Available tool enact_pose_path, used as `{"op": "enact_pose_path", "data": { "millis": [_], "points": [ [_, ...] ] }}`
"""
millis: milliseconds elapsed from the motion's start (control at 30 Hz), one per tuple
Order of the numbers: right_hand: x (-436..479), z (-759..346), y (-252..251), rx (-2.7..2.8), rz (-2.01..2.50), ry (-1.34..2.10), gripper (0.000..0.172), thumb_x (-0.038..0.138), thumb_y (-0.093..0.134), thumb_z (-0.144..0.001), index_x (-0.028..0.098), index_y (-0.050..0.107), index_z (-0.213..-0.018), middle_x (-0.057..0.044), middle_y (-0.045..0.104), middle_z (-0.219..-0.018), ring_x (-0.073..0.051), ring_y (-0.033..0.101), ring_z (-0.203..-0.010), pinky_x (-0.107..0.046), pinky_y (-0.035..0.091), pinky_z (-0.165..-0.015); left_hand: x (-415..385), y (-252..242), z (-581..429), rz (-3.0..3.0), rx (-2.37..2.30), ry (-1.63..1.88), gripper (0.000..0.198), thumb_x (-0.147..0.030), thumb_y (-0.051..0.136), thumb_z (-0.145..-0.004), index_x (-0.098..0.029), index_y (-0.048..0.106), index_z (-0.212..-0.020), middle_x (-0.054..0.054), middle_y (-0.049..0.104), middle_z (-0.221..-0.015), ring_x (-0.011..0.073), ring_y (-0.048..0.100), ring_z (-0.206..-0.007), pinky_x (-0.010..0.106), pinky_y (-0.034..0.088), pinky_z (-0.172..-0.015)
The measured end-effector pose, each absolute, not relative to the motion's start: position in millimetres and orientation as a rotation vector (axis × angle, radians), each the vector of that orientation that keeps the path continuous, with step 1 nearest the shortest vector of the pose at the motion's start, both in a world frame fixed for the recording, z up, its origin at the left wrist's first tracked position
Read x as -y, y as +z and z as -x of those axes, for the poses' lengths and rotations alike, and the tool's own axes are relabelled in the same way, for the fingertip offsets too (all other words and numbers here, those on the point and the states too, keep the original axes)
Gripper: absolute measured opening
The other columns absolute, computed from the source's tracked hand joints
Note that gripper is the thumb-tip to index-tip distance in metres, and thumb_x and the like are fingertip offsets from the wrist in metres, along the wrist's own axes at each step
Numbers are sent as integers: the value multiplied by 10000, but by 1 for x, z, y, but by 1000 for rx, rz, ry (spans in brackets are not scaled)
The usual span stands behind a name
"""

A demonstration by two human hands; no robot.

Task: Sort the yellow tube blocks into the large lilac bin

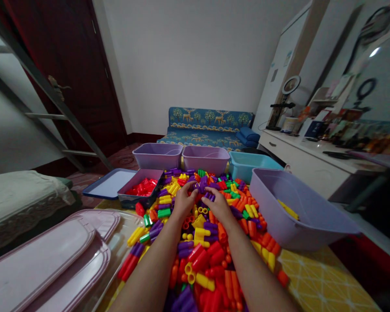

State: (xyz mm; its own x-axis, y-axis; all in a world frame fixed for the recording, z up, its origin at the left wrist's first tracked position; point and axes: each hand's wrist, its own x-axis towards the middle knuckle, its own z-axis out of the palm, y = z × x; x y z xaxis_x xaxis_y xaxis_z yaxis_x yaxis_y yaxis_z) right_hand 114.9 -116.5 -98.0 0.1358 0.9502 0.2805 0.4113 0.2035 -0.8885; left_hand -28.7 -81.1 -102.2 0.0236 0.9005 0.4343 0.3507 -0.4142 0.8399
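Note:
Both my hands reach into the middle of a wide heap of bullet-shaped plastic building blocks in red, orange, yellow, green and purple. Between my fingertips is a cluster of purple building blocks (200, 185). My left hand (184, 200) curls its thumb and fingers against the cluster's left side. From the right, my right hand (219, 205) closes its bent fingers on purple pieces there. Yellow double-tube blocks (201, 236) lie nearer me, between my forearms, with red blocks (201, 260) below them. Fingers partly hide what each hand grips.
Two purple bins (159, 162) and a blue bin (256, 158) line the far side. A box (125, 190) of red pieces stands left, beside a blue-rimmed lid (108, 182). Pink lids (52, 260) lie near left. A large purple bin (299, 234) holding yellow pieces stands right.

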Motion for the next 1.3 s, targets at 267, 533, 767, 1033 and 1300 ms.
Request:
{"op": "enact_pose_path", "data": {
  "millis": [267,533,767,1033,1300],
  "points": [
    [116,-114,-100,1441,1388,627,418,233,647,-709,157,644,-1120,-110,680,-1136,-243,635,-1047,-406,465,-965,77,-108,29,-1792,-1243,1409,352,-209,589,-791,-163,661,-1133,55,712,-886,180,640,-805,280,495,-753],
    [118,-112,-98,1515,1251,646,507,149,598,-702,240,617,-1200,-51,635,-1240,-215,578,-1164,-398,416,-1038,78,-105,29,-1795,-1231,1408,363,-190,586,-787,-173,659,-1142,54,716,-926,187,646,-836,308,499,-806],
    [116,-113,-99,1467,1209,695,559,175,608,-691,218,581,-1247,-68,639,-1220,-225,586,-1143,-408,430,-1025,82,-102,30,-1788,-1207,1395,357,-164,575,-791,-176,661,-1138,67,722,-991,204,658,-901,327,507,-843],
    [113,-112,-101,1446,1228,697,453,298,618,-743,174,617,-1179,-92,656,-1196,-241,598,-1124,-416,424,-1024,84,-97,29,-1751,-1183,1366,351,-158,577,-801,-190,674,-1137,69,730,-1039,214,670,-969,345,508,-893],
    [113,-112,-101,1428,1262,710,417,343,610,-752,153,641,-1122,-99,679,-1142,-245,623,-1072,-411,450,-991,87,-94,28,-1728,-1191,1372,317,-171,572,-813,-185,681,-1111,62,734,-1007,201,672,-949,323,516,-868]
  ]
}}
